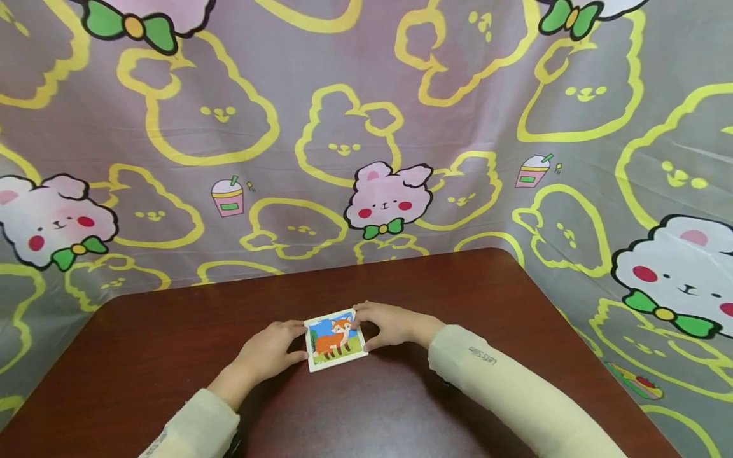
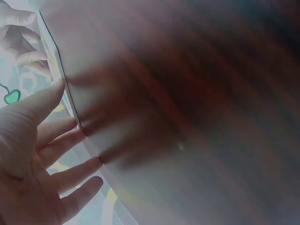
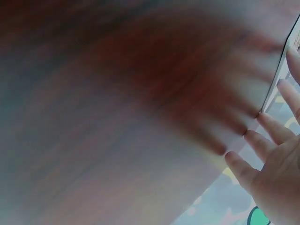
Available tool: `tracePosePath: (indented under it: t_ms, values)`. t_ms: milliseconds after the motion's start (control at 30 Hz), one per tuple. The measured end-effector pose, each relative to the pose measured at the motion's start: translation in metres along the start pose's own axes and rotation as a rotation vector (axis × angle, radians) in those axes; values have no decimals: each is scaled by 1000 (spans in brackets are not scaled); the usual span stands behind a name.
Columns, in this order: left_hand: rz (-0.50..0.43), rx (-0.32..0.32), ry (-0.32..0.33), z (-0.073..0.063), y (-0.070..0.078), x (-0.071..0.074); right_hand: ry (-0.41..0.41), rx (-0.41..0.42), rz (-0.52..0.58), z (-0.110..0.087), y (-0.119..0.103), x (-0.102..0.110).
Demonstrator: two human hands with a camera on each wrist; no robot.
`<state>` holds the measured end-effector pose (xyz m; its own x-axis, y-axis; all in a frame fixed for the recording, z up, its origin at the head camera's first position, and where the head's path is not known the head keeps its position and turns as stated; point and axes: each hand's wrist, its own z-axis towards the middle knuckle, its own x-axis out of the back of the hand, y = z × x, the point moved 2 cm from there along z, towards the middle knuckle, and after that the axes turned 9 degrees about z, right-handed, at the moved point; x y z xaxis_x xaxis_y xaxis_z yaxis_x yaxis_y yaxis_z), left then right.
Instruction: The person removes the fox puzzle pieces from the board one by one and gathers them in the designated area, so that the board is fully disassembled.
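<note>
A person's two bare hands steady a small square fox picture [image 1: 336, 343] on a dark reddish-brown tabletop [image 1: 366, 413]. The head view alone shows its face: an orange fox on grass under a blue sky, framed by a white border. It lies tilted slightly, between the hands.

The left hand [image 1: 266, 350] is at the picture's left side, its fingertips at the upper left corner and its thumb lower on the same edge. The right hand [image 1: 392, 324] mirrors it, a forefinger at the upper right corner and the thumb by the lower right one. Each grip is wide, thumb and forefinger parted along the border rather than closed around it; the picture sits between the two grips.

The wrist views add what the head view hides: the picture's thin side edge, and all the fingers fanned out. In the left wrist view the little finger stands apart from that edge, and the other hand appears beyond. In the right wrist view, the fingers cast blurred reflections on the glossy surface.

Pale sleeves [image 1: 504, 388] cover the forearms. Behind hangs a grey cloth [image 1: 286, 57] printed with yellow outlined bears and white-and-pink rabbits in green bows.
</note>
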<state>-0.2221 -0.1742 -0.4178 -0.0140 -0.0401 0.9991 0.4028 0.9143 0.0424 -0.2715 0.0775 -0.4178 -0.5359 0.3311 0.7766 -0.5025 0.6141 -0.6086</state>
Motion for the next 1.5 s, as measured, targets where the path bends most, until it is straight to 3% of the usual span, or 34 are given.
tracePosePath:
  t_ms: [500, 1067, 1300, 1500]
  values:
    - [6, -59, 0, 0, 32, -1, 1, 1, -31, -38, 5, 1]
    - [11, -111, 17, 1, 47, -1, 37, 19, -73, -64, 4, -4]
    - [48, -129, 12, 3, 48, 0, 20, -2, -23, -65, 3, 2]
    - [-48, -94, 26, 4, 41, -1, 34, 16, 51, -53, -2, 9]
